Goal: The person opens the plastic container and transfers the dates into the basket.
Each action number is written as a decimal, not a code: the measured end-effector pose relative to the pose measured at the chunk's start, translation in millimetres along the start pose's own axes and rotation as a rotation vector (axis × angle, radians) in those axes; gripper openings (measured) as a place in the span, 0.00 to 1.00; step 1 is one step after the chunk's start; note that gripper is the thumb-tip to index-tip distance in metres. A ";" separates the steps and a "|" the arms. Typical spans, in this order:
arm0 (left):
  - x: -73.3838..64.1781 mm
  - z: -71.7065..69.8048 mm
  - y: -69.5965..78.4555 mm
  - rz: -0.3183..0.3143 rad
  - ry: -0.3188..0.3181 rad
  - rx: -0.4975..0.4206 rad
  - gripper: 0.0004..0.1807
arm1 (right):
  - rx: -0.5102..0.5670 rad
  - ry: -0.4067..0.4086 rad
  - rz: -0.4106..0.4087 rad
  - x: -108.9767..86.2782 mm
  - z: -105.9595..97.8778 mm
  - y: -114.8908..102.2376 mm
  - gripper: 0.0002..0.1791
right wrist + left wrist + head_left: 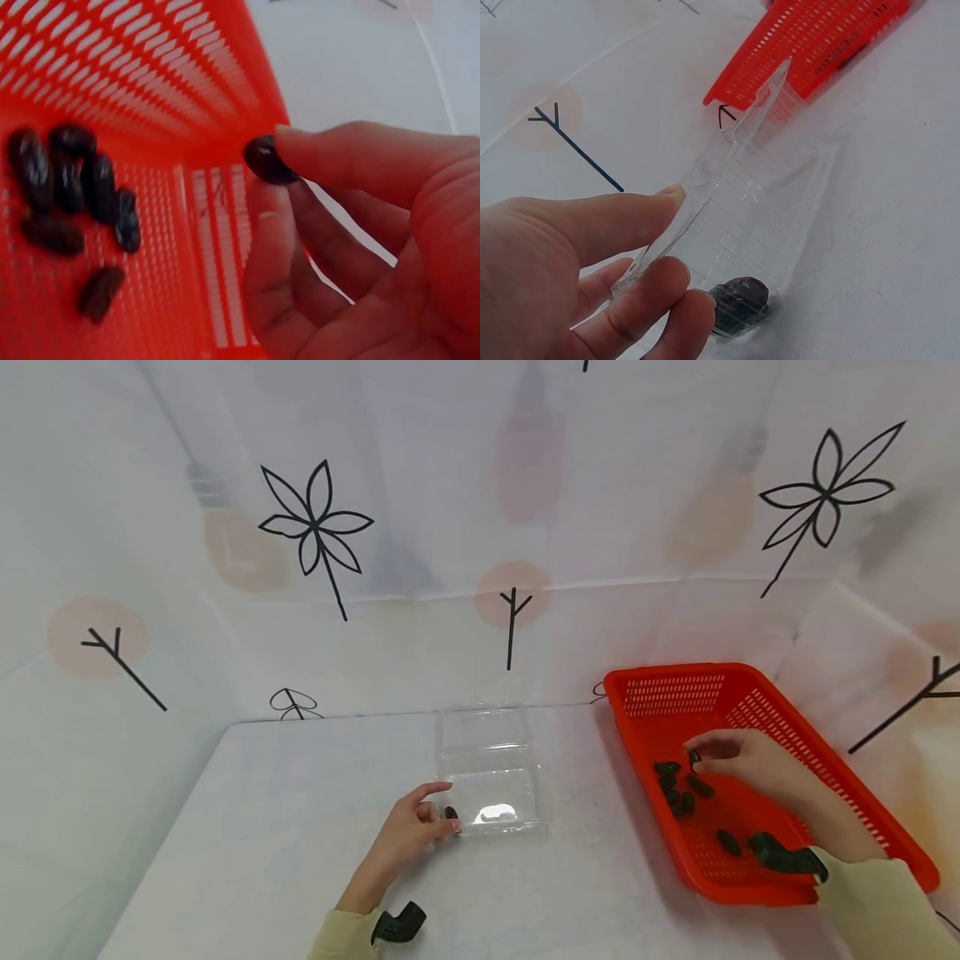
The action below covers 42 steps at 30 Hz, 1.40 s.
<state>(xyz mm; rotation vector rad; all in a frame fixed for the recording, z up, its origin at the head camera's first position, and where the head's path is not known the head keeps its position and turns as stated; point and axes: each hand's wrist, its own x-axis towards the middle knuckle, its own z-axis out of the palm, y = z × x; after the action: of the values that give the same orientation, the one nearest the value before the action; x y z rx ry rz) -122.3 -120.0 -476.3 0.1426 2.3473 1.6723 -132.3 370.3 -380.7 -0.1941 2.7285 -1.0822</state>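
Note:
My left hand (412, 827) grips the near left edge of a clear plastic clamshell box (727, 202), thumb on one side of the wall and fingers on the other. The box's hinged lid (483, 728) lies open behind its base. One dark date (739, 306) lies in the base, close by the left fingers. Over the far left part of a red basket (750, 895), my right hand (742, 760) pinches another glossy, dark date (268, 159) between thumb and fingertips. Several more dates (100, 187) lie on the basket floor, mostly clustered along its left side.
A white-covered table (300, 843) carries the box in the middle and the basket on the right. Behind it hangs a white cloth (420, 643) printed with plants. The basket's slotted walls rise around the dates. Dark wrist devices (401, 922) sit at both cuffs.

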 end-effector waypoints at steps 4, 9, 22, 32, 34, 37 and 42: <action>0.1 -0.8 -0.2 -0.005 0.001 0.006 0.35 | 0.051 -0.065 -0.001 -2.6 -6.6 14.3 0.19; 0.0 -0.5 -0.4 -0.005 -0.004 0.011 0.35 | 0.087 -0.120 -0.034 -3.3 -10.8 23.5 0.19; -0.1 0.6 0.0 -0.008 0.000 -0.005 0.35 | 0.099 -0.097 -0.026 -5.2 -9.9 28.5 0.22; -0.2 0.8 -0.5 0.000 -0.002 0.010 0.35 | 0.202 -0.085 -0.109 4.6 -2.3 -17.1 0.20; -0.2 0.4 -0.5 0.000 -0.002 0.014 0.35 | 0.214 -0.090 -0.146 10.1 2.8 -29.3 0.19; -0.6 0.0 0.3 -0.004 -0.003 0.014 0.35 | 0.222 -0.102 -0.173 19.9 13.0 -47.5 0.18; -0.7 -0.1 0.9 -0.008 -0.006 0.011 0.36 | 0.211 -0.150 -0.177 41.0 34.7 -74.3 0.17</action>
<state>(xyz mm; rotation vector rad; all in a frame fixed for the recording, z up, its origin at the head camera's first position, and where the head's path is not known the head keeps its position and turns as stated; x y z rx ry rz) -121.8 -119.9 -475.3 0.1401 2.3495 1.6537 -160.5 285.6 -359.8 -0.4706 2.4814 -1.3348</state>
